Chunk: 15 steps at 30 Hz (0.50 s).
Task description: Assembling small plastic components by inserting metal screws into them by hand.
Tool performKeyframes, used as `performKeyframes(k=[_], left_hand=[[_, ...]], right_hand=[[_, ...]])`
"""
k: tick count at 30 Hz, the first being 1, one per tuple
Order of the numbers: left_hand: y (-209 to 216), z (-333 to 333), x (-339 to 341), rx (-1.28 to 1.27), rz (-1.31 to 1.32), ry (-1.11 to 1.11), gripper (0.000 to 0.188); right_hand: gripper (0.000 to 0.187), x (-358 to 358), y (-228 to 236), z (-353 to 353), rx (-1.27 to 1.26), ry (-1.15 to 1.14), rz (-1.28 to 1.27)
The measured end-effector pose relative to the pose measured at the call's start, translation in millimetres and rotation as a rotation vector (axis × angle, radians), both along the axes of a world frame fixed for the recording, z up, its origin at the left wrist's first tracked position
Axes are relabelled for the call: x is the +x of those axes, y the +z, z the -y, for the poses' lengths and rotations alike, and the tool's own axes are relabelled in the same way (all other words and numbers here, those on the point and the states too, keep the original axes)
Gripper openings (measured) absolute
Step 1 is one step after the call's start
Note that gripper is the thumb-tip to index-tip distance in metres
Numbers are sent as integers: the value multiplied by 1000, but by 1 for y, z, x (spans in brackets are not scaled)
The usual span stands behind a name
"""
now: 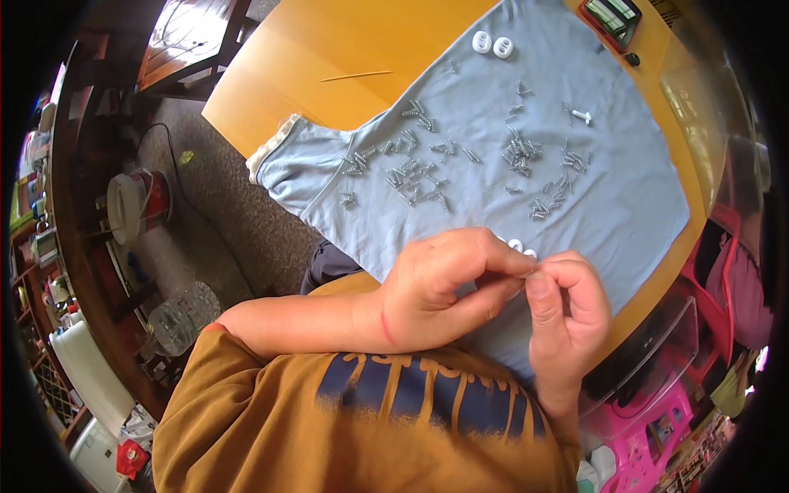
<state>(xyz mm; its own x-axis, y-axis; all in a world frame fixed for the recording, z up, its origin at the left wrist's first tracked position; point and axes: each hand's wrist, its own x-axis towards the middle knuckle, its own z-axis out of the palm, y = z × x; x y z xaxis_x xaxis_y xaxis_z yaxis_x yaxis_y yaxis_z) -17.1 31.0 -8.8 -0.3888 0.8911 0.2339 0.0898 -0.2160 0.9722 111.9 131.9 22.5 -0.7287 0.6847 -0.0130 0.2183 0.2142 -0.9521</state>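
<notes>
My left hand [448,279] and my right hand [567,308] meet tip to tip above the near part of a light blue garment [608,197]. Thumb and forefinger of each are pinched together; whatever is between them is too small and covered to name. Just beyond the fingertips, small white rounded pieces [516,245] peek out, partly hidden. Small metal springs [415,177] lie scattered in loose groups over the cloth, with another cluster [521,151] farther right. Two white two-holed oval pieces [492,44] rest at the far end. A small white stemmed piece [582,117] lies right of the springs.
Beneath the garment is a yellow wooden table [329,49] with a thin stick [355,76] on it. A phone [612,20] lies at the far right edge. On the floor to the left stands a white bucket [140,201]; a pink plastic stool [653,427] is at the lower right.
</notes>
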Motion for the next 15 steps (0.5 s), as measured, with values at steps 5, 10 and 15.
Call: performKeyframes(k=[5, 10, 15], left_hand=[[2, 3, -3, -64, 142, -47, 19], [5, 8, -10, -91, 481, -114, 20], [8, 19, -20, -130, 513, -8, 21]], right_hand=[[9, -1, 1, 0, -42, 7, 7], [13, -8, 15, 2, -5, -38, 33], [18, -25, 35, -14, 237, -89, 191]])
